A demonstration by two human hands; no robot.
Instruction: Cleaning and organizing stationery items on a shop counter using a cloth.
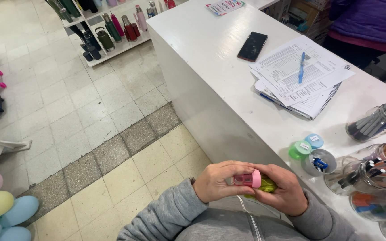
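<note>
Below the near edge of a white shop counter [211, 58], a person's left hand [217, 182] and right hand [282, 189] pinch a small pink-capped item [248, 179] between them, over something yellow-green [266, 185]. The cap appears still on, so any opening looks not yet done. Pen jars [376, 122] crowd the counter's right edge.

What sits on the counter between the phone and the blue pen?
In the head view, only bare white counter and the edge of the paper stack lie between the black phone and the blue pen.
</note>
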